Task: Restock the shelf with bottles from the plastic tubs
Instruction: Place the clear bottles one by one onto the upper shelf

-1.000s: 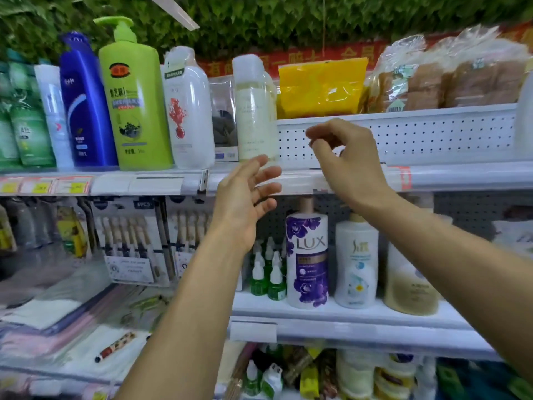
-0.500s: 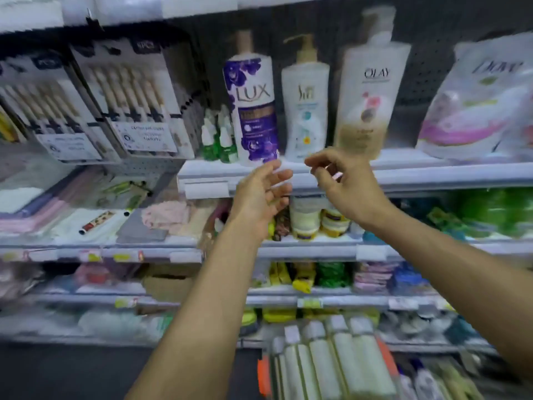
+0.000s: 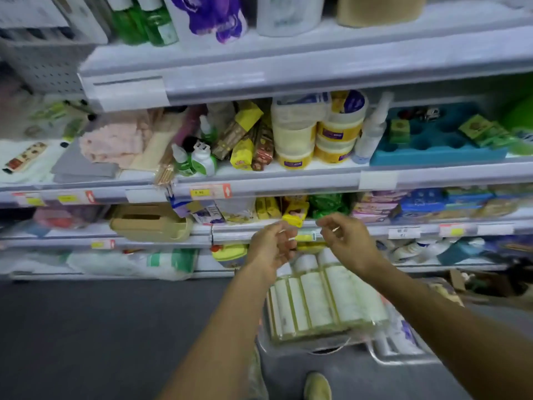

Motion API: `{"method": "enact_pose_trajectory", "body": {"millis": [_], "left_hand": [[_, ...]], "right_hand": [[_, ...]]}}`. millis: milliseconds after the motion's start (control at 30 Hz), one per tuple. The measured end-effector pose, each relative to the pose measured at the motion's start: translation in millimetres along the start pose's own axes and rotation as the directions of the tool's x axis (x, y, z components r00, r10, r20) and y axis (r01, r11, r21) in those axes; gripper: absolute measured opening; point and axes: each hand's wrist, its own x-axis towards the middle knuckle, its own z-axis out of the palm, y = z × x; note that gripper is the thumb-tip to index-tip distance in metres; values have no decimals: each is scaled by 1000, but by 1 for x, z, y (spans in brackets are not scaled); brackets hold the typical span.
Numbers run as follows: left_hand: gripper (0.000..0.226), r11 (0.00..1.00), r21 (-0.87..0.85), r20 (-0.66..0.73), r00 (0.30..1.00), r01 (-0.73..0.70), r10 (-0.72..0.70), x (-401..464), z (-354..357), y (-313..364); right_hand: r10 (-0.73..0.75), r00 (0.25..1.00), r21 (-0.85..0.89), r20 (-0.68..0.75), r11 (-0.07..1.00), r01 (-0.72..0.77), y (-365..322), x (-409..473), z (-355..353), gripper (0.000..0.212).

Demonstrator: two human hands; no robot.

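Several pale cream bottles lie side by side in a clear plastic tub on the floor, below my hands. My left hand hovers above the bottles' far ends with loosely curled fingers and holds nothing. My right hand is just to its right, fingers also loosely curled and empty. A second tub with white bottles sits to the right, partly hidden by my right arm. The view is blurred.
White shelves rise in front, stocked with a purple-flowered bottle, green bottles, stacked yellow jars and a blue tray. The dark floor lies to the left. My shoe shows at the bottom.
My head has tilted down from the top shelf to the floor tubs. Both hands have dropped from the shelf edge to just above the bottles in the tub.
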Motion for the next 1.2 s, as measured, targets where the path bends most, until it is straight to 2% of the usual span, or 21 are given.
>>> {"method": "enact_pose_trajectory", "body": {"millis": [100,167,267,400,533,700,867,1000,1200], "left_hand": [[14,992,-10,-18,991,130,-130,26,2,-47],[13,976,-17,2,976,216,-216,46,5,-78],[15,955,-7,17,955,296,-296,77,13,-120],[16,932,32,2,933,360,-360,106,22,-160],[20,919,139,-36,929,370,-368,137,33,-186],[27,904,248,-35,935,349,-352,164,45,-203],[21,893,265,-39,929,365,-368,173,45,-219],[24,893,281,-31,933,351,-358,174,42,-221],[27,877,337,-26,935,342,-354,178,42,-224]], "right_hand": [[146,988,-50,56,988,-144,55,-19,19,16],[283,957,-140,63,952,-273,97,-32,28,22],[507,856,-249,103,846,-472,149,-48,40,34],[657,739,-364,147,731,-577,183,-61,58,62],[723,678,-468,136,650,-599,200,-66,83,82],[703,711,-577,24,590,-564,207,-68,109,95],[674,738,-640,19,576,-509,214,-64,115,89],[709,705,-629,27,560,-539,210,-58,110,87],[770,625,-596,128,563,-572,207,-44,92,78]]}}
